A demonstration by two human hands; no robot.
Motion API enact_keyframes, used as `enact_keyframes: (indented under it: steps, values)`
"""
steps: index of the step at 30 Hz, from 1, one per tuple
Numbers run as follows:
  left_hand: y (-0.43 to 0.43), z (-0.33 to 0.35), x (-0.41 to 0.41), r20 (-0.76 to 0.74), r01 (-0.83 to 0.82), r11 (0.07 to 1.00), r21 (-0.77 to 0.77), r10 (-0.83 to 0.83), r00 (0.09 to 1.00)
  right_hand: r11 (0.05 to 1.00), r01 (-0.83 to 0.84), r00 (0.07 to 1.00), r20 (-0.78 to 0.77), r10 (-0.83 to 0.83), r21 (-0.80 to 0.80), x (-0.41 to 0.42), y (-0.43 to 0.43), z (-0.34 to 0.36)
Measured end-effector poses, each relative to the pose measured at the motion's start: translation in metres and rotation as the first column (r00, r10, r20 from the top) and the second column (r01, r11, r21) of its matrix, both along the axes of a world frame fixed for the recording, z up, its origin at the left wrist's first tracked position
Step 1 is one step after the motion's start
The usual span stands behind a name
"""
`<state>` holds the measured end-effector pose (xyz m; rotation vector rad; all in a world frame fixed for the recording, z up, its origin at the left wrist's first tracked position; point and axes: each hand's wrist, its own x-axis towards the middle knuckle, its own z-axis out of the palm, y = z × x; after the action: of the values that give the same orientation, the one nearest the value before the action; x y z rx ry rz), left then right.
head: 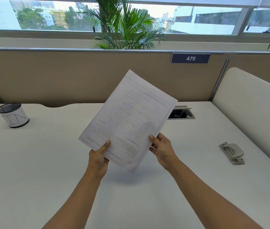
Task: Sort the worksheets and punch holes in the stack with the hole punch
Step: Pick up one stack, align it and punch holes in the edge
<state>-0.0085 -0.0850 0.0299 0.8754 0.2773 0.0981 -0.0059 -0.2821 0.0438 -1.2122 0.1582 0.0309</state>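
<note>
Worksheets: white printed sheets, text upside down to you, held tilted above the desk; your left hand pinches the near edge, thumb on top, and your right hand grips the right edge, likely to check and square them. Hole punch: grey, on the desk well to your right, untouched

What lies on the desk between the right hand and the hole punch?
Nothing: in the head view, only bare white desk separates the right hand, gripping the worksheets, from the hole punch.
</note>
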Motion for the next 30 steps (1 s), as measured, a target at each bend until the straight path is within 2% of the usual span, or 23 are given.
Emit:
enact_keyframes:
  steps: [3,6,10,13,17,23,30]
  values:
    - [0.018,0.002,0.007,0.026,0.0,0.997,0.078,-0.002,1.0,0.996,0.018,0.998,0.055,-0.014,-0.082,0.001,-0.013,0.006]
    - [0.037,0.007,0.013,0.034,0.116,0.96,0.253,-0.129,0.991,0.987,0.022,0.995,0.104,-0.005,-0.157,0.003,-0.026,0.013]
    - [0.049,0.013,0.017,-0.024,0.317,0.824,0.469,-0.347,0.938,0.971,0.019,0.988,0.156,0.019,-0.239,0.006,-0.038,0.021]
    - [0.049,0.021,0.021,-0.053,0.378,0.724,0.577,-0.428,0.902,0.948,-0.004,0.983,0.171,0.061,-0.319,0.004,-0.038,0.023]
    - [0.036,0.032,0.025,0.015,0.318,0.72,0.616,-0.415,0.91,0.929,-0.007,0.982,0.171,0.076,-0.37,0.001,-0.031,0.021]
    - [0.025,0.04,0.028,0.107,0.192,0.746,0.638,-0.332,0.937,0.914,0.086,0.98,0.198,-0.006,-0.396,-0.002,-0.022,0.024]
    - [0.028,0.034,0.023,0.102,0.199,0.764,0.614,-0.327,0.94,0.919,0.05,0.981,0.193,0.029,-0.391,-0.005,-0.021,0.02]
